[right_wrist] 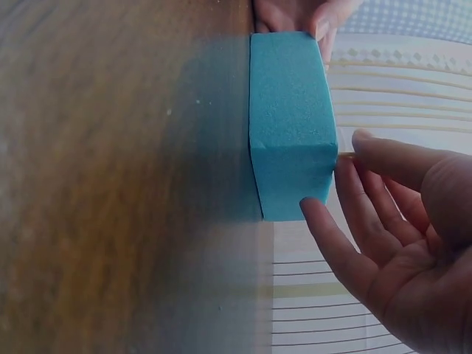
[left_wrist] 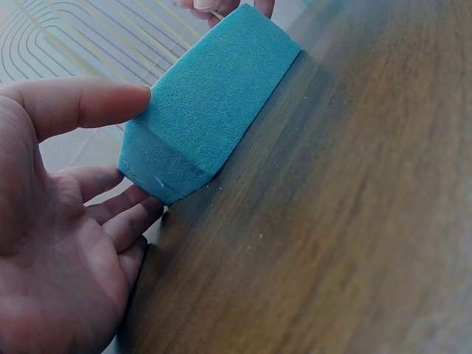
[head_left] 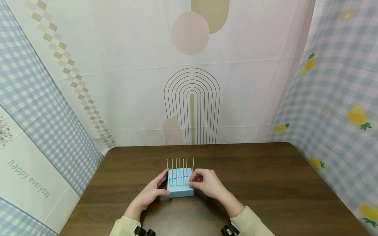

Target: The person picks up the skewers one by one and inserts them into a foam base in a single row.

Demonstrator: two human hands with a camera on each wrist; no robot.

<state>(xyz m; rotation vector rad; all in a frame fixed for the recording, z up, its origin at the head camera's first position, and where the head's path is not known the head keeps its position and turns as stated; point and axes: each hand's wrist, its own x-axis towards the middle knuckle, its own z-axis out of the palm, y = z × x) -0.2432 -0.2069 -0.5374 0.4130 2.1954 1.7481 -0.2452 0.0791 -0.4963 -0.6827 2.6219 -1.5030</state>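
Note:
A light-blue foam block (head_left: pixel 181 194) rests on the table, with several thin wooden sticks (head_left: pixel 179 164) standing upright in a row in its top. My left hand (head_left: pixel 150 194) holds the block's left end, thumb at the front corner and fingers along the side; in the left wrist view the thumb (left_wrist: pixel 110 103) lies at the block's upper edge. At the right end, my right hand (head_left: pixel 209 184) pinches the low part of another upright stick (head_left: pixel 193 163) between thumb and index finger. In the right wrist view, that stick's foot (right_wrist: pixel 345 155) meets the block's top right beside the fingertips.
The brown wooden table (head_left: pixel 265 183) extends around the block on all sides. Behind it hangs a pale patterned cloth (head_left: pixel 133 98), and checked cloths (head_left: pixel 333 108) hang at both sides. Small pale crumbs (left_wrist: pixel 260 236) dot the tabletop near the block.

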